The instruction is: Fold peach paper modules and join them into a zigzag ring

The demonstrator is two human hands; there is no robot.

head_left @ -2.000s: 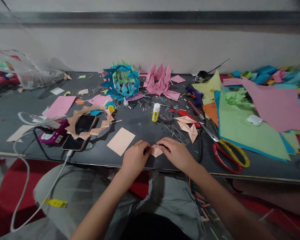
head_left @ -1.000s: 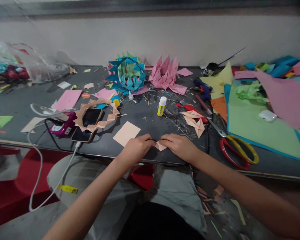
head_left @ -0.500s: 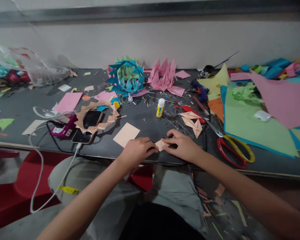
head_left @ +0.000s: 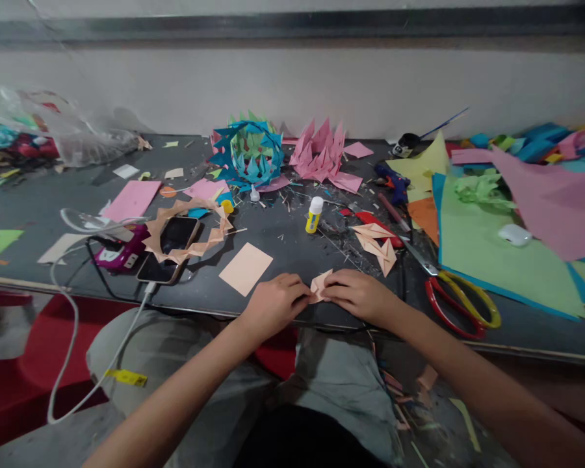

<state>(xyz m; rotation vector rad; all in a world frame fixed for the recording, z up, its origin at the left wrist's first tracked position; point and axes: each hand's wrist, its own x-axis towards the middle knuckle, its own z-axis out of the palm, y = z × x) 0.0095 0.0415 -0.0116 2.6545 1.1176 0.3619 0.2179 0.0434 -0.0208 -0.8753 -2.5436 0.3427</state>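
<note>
A small folded piece of peach paper (head_left: 320, 283) lies at the table's front edge between my hands. My left hand (head_left: 280, 299) pinches its left side, fingers closed. On its right side, my right hand (head_left: 358, 294) grips the paper with fingers pressed together. A flat peach sheet (head_left: 246, 268) rests to the left of my left hand. Folded peach paper pieces (head_left: 376, 246) lie beyond my right hand. Behind the hands a yellow glue stick (head_left: 314, 215) with a white cap stands upright.
Scissors (head_left: 461, 299) with red and yellow handles lie at right, beside green paper sheets (head_left: 497, 260). A peach zigzag ring (head_left: 188, 250) rests over a phone (head_left: 168, 270). Blue (head_left: 248, 156) and pink (head_left: 319, 153) spiky paper rings stand at the back. A white cable (head_left: 73, 344) hangs at left.
The folded paper has been turned, one pointed end now aiming away from me. My right hand's fingers, raised and arched half a second ago, now lie lower against it.
</note>
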